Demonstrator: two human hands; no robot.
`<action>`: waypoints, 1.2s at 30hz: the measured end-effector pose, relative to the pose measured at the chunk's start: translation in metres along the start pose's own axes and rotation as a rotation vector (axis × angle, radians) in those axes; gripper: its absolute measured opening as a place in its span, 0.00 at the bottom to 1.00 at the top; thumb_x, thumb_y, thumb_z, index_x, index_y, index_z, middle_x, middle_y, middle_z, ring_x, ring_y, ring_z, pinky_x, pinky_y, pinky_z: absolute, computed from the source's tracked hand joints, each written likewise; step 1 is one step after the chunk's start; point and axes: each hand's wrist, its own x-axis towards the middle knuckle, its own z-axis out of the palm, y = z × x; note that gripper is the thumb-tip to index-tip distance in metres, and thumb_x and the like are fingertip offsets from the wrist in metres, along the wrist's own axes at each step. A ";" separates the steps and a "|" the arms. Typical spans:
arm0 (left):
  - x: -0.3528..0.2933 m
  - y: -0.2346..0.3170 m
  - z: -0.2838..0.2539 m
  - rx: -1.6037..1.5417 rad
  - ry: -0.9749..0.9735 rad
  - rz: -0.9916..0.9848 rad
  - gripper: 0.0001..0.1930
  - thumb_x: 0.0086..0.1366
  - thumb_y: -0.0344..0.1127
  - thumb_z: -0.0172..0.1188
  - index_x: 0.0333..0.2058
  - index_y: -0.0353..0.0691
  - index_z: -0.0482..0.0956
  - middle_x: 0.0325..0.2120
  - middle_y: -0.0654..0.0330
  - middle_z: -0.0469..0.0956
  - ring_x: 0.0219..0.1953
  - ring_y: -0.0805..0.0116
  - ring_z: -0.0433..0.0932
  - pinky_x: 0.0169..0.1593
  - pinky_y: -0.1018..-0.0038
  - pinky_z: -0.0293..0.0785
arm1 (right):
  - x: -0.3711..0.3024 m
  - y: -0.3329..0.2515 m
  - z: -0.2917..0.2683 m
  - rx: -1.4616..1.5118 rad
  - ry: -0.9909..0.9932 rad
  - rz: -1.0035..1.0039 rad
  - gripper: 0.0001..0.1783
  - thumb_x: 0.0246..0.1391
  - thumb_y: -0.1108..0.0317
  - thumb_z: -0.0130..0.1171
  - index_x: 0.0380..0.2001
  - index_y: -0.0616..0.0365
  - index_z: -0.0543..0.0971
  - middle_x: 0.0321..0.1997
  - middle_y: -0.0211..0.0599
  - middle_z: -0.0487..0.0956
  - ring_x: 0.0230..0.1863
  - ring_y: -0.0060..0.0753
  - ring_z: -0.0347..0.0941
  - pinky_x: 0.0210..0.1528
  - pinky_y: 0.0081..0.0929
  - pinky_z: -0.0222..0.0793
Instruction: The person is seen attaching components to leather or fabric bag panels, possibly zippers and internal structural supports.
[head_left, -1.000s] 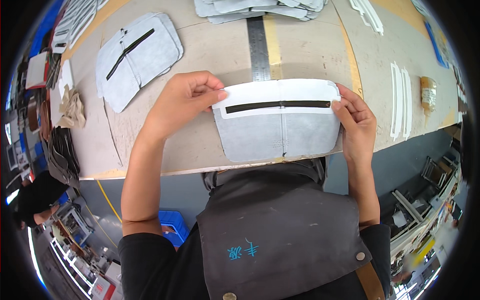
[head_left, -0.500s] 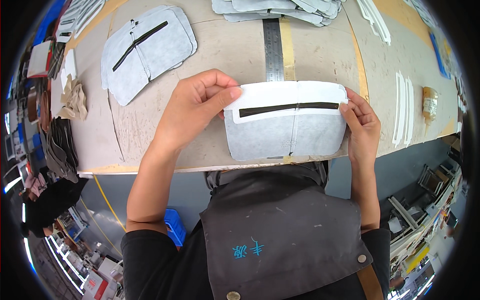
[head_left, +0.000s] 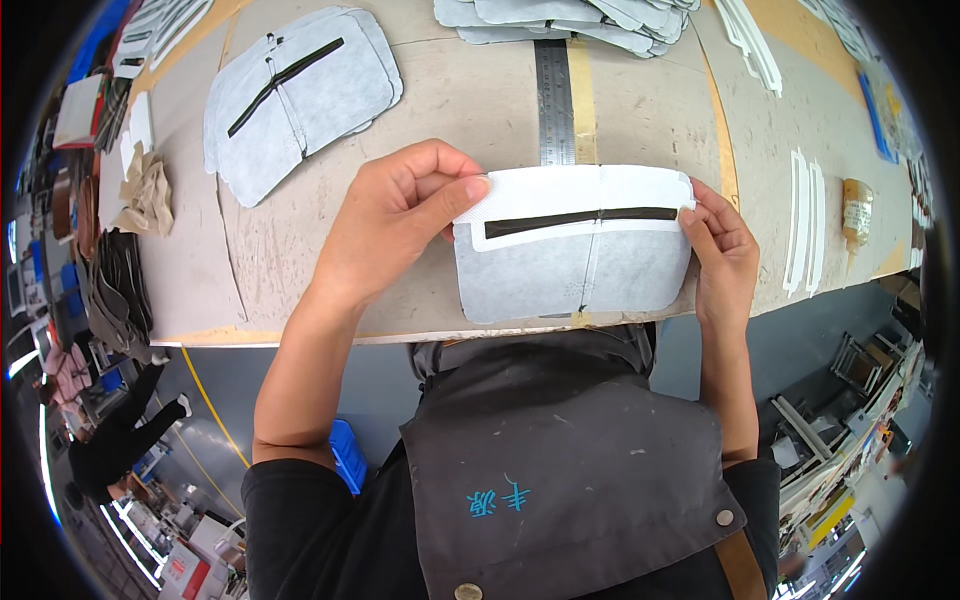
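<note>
My left hand (head_left: 405,215) pinches the upper left corner of a pale grey fabric-like panel (head_left: 530,275) between thumb and fingers. At its upper right edge my right hand (head_left: 725,242) grips the same panel, thumb in front. Across the panel's upper part lies a white backing piece (head_left: 545,188), which frames a long dark slot-like strip (head_left: 640,214). A thin seam line runs down the panel's middle. The panel is near the table's front edge, over the lower end of a metal ruler (head_left: 553,100); whether it rests fully on the table I cannot tell.
Similar panels lie in a stack (head_left: 300,120) at the left and another pile (head_left: 580,22) at the far side. To the right are white strips (head_left: 805,225) and a small bottle (head_left: 856,212). Crumpled brown paper (head_left: 147,195) and dark pieces (head_left: 118,285) line the left edge.
Both hands keep their hold on the panel, with almost no movement. The view has shifted slightly, and a person in the left background has moved.
</note>
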 end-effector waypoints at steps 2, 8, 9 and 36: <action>0.000 -0.002 0.000 0.000 0.005 0.000 0.08 0.69 0.34 0.60 0.37 0.34 0.79 0.28 0.64 0.82 0.30 0.82 0.75 0.34 0.82 0.70 | 0.000 -0.001 0.001 0.001 0.002 -0.001 0.19 0.57 0.78 0.62 0.53 0.67 0.78 0.34 0.27 0.80 0.37 0.14 0.75 0.47 0.14 0.69; 0.000 -0.007 -0.002 -0.003 0.013 -0.062 0.12 0.65 0.29 0.63 0.45 0.35 0.75 0.26 0.66 0.80 0.28 0.83 0.73 0.33 0.84 0.67 | 0.000 -0.004 0.002 -0.056 -0.009 -0.023 0.20 0.58 0.78 0.61 0.54 0.65 0.77 0.34 0.25 0.79 0.36 0.13 0.73 0.44 0.12 0.68; 0.000 -0.008 -0.002 0.024 0.003 -0.046 0.15 0.63 0.28 0.65 0.47 0.35 0.73 0.25 0.67 0.79 0.27 0.84 0.71 0.32 0.85 0.66 | 0.000 -0.005 0.002 -0.058 -0.018 -0.023 0.20 0.58 0.78 0.61 0.54 0.65 0.77 0.34 0.25 0.79 0.36 0.12 0.73 0.44 0.12 0.68; -0.006 -0.027 0.004 0.266 0.171 0.076 0.15 0.67 0.25 0.57 0.51 0.35 0.72 0.28 0.61 0.79 0.28 0.76 0.74 0.38 0.78 0.72 | 0.002 -0.001 0.005 -0.240 -0.010 -0.089 0.19 0.59 0.76 0.59 0.54 0.62 0.78 0.39 0.31 0.80 0.40 0.17 0.74 0.45 0.17 0.71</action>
